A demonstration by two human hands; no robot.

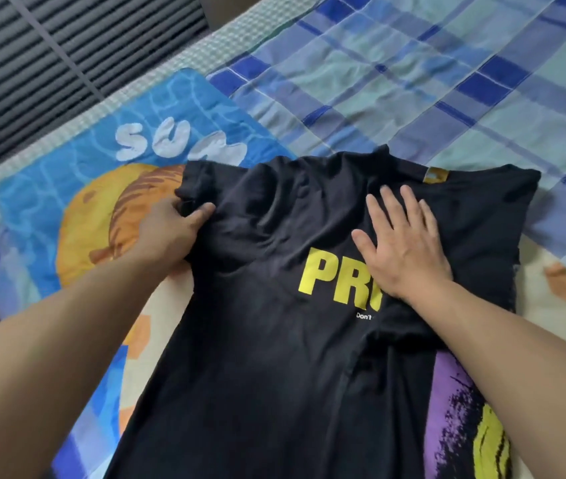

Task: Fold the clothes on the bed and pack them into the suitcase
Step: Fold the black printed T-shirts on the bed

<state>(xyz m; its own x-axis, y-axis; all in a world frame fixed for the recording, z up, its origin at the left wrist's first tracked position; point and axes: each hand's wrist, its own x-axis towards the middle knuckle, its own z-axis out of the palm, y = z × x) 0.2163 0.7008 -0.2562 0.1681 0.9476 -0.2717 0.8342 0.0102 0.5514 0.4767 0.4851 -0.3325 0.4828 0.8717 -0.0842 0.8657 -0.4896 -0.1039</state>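
1. Nearest the camera, the lower body of the black T-shirt (pixel 274 357) lies flat on the bed, with its right side already turned inward over the yellow print
2. The right hand (pixel 402 250) lies palm-down on that turned-in panel, fingers (pixel 392 209) straight and slightly spread, pressing the cloth flat
3. The left hand (pixel 174 223) pinches the left sleeve (pixel 198 181) between thumb and curled fingers; judging by this, the left side is about to be brought over
4. Under the shirt lies a blue printed towel (pixel 84 160), and a purple and yellow cloth (pixel 464 409) shows at the right
5. Farther off stretches the blue checked bedsheet (pixel 447 81)
6. By my judgement the task is early: one garment is half folded, the cross fold remains, and no suitcase is in view, so all packing is left
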